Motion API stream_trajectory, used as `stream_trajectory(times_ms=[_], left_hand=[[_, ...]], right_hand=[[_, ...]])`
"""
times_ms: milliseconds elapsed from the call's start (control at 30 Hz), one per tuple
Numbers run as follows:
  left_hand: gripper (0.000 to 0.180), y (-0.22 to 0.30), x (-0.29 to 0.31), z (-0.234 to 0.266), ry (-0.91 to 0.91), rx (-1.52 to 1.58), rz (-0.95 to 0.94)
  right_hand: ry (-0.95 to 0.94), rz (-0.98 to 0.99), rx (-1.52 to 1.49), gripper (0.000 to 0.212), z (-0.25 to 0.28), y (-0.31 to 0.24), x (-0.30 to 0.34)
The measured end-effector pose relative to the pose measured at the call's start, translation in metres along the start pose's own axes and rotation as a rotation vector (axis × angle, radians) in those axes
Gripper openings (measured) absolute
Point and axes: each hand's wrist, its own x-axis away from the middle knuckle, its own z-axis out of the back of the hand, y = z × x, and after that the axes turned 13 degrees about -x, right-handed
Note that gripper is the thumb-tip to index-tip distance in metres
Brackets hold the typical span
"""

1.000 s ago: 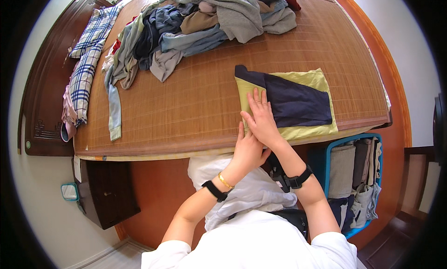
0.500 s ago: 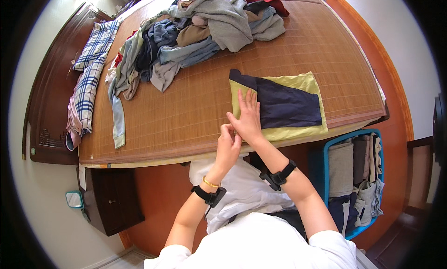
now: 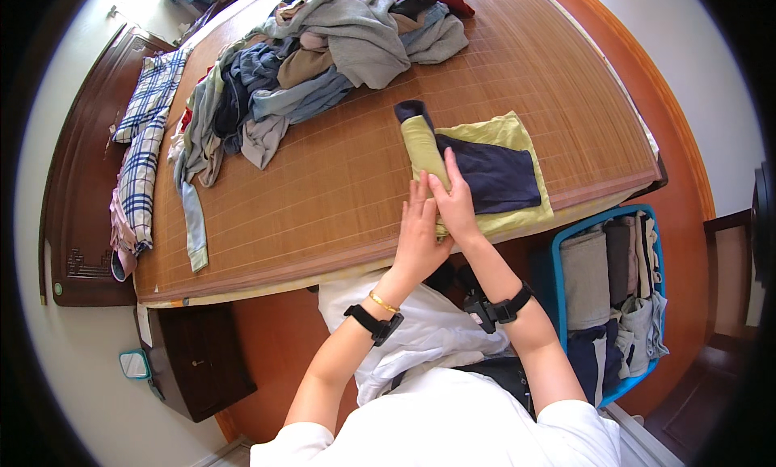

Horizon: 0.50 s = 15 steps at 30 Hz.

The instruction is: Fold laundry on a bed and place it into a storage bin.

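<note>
A yellow-green and navy garment [image 3: 494, 177] lies near the front edge of the bed, its left side turned over into a thick roll. My left hand [image 3: 420, 233] rests against the near left side of that roll, fingers stretched out. On the roll's right side lies my right hand [image 3: 457, 202], its fingers extended along the cloth and pointing away from me. The two hands almost meet at the near end, partly hiding it. To the right of the roll, the garment is flat, with navy cloth on top and a yellow-green border around it.
A heap of mixed clothes [image 3: 323, 55] covers the far left of the woven bed mat [image 3: 323, 196]. Plaid bedding [image 3: 149, 144] lies by the dark headboard [image 3: 77, 176]. Below the bed's right edge stands a blue basket [image 3: 558, 281] of folded clothes. A dark cabinet [image 3: 198, 362] is at lower left.
The garment's left edge, flat under my right hand before, is now turned into a roll. My left hand has moved forward onto it with fingers straightened. My right hand has shifted slightly right.
</note>
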Motion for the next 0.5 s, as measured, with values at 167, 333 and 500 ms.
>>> stream_trajectory(times_ms=[167, 333, 500], left_hand=[[0.079, 0.002, -0.005, -0.024, -0.187, -0.367, -0.145], [0.071, 0.014, -0.007, -0.014, -0.35, -0.366, -0.179], [0.06, -0.021, 0.008, 0.001, -0.254, 0.164, -0.013]], right_hand=[[-0.039, 0.399, 0.601, 0.056, 0.01, -0.019, 0.01], [-0.122, 0.25, 0.67, 0.059, 0.01, 0.001, 0.0], [-0.115, 0.21, 0.619, 0.082, 0.024, 0.01, -0.015]])
